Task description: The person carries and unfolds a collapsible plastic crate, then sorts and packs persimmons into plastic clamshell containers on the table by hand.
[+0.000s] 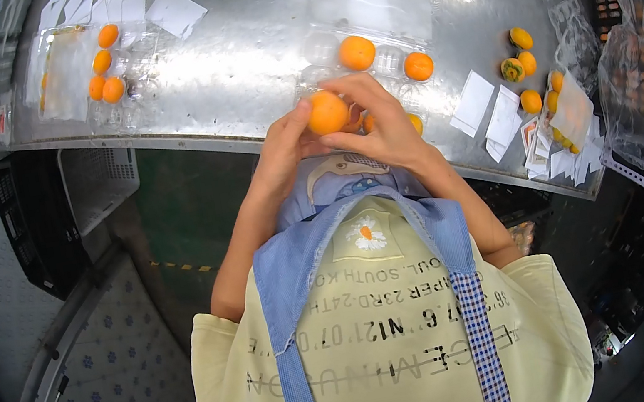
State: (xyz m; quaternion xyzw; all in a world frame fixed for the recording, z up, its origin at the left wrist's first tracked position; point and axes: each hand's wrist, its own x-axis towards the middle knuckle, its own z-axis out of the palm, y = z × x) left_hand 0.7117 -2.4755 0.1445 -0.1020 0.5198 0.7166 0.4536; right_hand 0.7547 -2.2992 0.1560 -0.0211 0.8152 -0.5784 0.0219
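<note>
An orange (327, 112) sits between my two hands above the near edge of the metal table. My left hand (280, 150) grips it from the left, with the thumb against its side. From the right, my right hand (387, 125) curls around the same orange, index finger over the top and thumb below. Just beyond my hands lies a clear plastic tray (387, 61) with moulded cups; one orange (357, 52) and another orange (418, 65) rest in it. More orange fruit (415, 124) shows partly behind my right hand.
White paper slips (473, 101) lie on the metal table (232, 55). Several loose oranges (530, 101) and a filled clear pack (569, 111) are at the right. Another clear tray (120, 85) with oranges is at the left. A crate (103, 177) stands below the table edge.
</note>
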